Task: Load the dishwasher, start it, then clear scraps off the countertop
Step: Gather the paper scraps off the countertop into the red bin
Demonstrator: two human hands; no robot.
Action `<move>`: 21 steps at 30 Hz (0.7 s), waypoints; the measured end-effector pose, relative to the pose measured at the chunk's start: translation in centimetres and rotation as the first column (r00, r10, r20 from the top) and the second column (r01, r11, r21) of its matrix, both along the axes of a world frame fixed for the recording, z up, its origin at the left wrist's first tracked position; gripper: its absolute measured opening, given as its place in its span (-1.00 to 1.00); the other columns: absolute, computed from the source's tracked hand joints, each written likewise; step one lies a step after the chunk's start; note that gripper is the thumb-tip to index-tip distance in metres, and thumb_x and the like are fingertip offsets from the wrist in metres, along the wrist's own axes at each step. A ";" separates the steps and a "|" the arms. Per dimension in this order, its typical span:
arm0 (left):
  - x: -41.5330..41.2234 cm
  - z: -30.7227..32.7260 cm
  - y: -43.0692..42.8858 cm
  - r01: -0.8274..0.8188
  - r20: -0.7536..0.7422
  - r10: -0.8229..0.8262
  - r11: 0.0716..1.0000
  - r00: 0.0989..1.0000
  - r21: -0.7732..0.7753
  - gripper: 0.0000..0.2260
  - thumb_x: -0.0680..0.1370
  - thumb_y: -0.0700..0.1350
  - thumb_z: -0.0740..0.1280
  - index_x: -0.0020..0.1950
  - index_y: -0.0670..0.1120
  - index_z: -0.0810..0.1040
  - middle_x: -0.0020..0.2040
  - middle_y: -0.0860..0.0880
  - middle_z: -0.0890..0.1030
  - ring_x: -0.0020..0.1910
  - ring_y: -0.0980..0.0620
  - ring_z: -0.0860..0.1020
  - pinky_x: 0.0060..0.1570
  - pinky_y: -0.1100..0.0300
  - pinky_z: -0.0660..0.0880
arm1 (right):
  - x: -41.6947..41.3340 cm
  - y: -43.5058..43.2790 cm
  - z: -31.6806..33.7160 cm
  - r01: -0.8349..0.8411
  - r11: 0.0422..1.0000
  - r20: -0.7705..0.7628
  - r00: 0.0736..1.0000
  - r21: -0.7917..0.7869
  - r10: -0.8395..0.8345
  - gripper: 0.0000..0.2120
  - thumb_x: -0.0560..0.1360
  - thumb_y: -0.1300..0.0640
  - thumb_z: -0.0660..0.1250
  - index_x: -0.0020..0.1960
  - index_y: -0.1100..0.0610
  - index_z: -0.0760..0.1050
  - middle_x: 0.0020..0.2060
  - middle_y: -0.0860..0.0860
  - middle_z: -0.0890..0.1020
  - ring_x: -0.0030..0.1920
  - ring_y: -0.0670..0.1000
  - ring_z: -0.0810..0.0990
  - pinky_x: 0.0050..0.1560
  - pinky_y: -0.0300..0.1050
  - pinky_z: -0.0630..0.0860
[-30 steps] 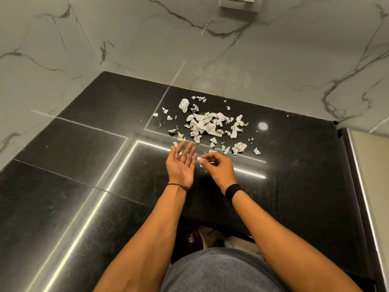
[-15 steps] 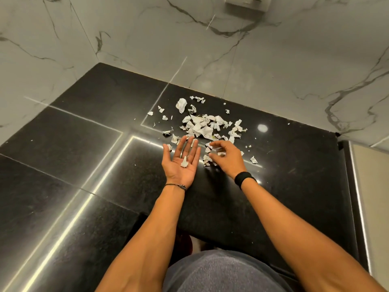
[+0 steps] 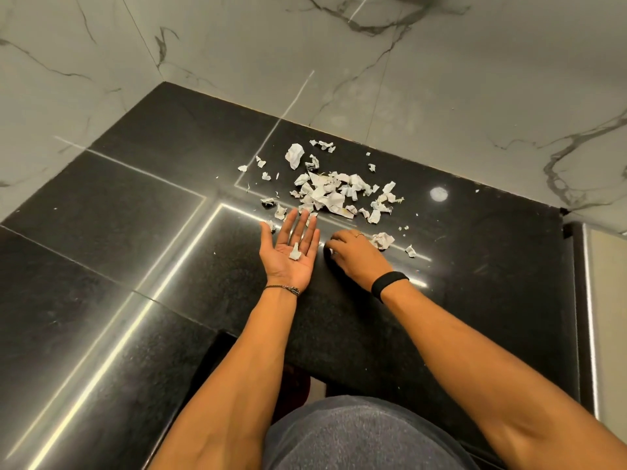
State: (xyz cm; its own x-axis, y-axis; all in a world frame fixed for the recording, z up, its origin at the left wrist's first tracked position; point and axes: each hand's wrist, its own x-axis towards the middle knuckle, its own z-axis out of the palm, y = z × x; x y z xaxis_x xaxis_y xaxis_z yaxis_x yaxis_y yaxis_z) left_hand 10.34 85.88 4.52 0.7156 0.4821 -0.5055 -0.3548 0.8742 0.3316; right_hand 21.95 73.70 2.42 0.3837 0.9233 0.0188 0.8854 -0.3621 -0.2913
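Grey-veined white marble wall (image 3: 441,79) rises at the back, a pale panel (image 3: 607,300) at right.

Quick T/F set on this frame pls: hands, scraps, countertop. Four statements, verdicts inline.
1. The left hand lies palm up with a scrap on it. True.
2. The countertop is white. False: it is black.
3. Most paper scraps lie on the countertop beyond both hands. True.
4. The black band sits on the left wrist. False: it is on the right wrist, behind the right hand.
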 end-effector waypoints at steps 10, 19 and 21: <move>0.8 0.1 -1.0 0.021 -0.069 -0.018 0.999 0.997 0.046 -0.43 0.60 0.27 0.27 0.39 -0.16 0.56 0.30 -0.16 0.62 0.28 -0.13 0.61 0.35 -0.03 0.48 | -0.9 -1.0 3.6 0.467 0.851 -0.497 0.812 0.240 -0.305 -0.86 0.49 0.20 0.46 0.04 0.08 0.70 -0.05 -0.03 0.72 0.02 -0.07 0.65 0.13 -0.14 0.53; 3.2 -0.5 -3.4 0.105 0.013 -0.105 0.994 0.994 -0.007 -0.44 0.59 0.31 0.21 0.29 -0.10 0.64 0.31 -0.19 0.61 0.29 -0.17 0.60 0.35 -0.07 0.48 | -1.2 -0.2 7.6 0.389 0.887 -0.684 0.719 0.247 -0.125 -0.77 0.48 0.16 0.49 0.13 0.06 0.64 -0.03 -0.04 0.70 0.01 -0.15 0.64 0.03 -0.37 0.53; 3.7 -0.7 -3.7 0.121 0.036 -0.121 0.992 0.992 -0.022 -0.46 0.62 0.30 0.17 0.26 -0.10 0.66 0.31 -0.17 0.61 0.25 -0.14 0.62 0.38 -0.02 0.44 | -1.0 -0.4 7.6 0.366 0.896 -0.670 0.734 0.252 -0.111 -0.81 0.53 0.10 0.44 0.13 0.08 0.65 -0.02 -0.07 0.70 0.02 -0.15 0.65 0.10 -0.27 0.56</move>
State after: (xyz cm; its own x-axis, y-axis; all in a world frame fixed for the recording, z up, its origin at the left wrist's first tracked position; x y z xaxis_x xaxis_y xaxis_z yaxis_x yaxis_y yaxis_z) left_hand 14.05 82.15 3.78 0.7850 0.3788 -0.4902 -0.2567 0.9190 0.2991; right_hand 20.97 73.32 9.98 0.6300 0.7765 -0.0110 0.3506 -0.2970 -0.8882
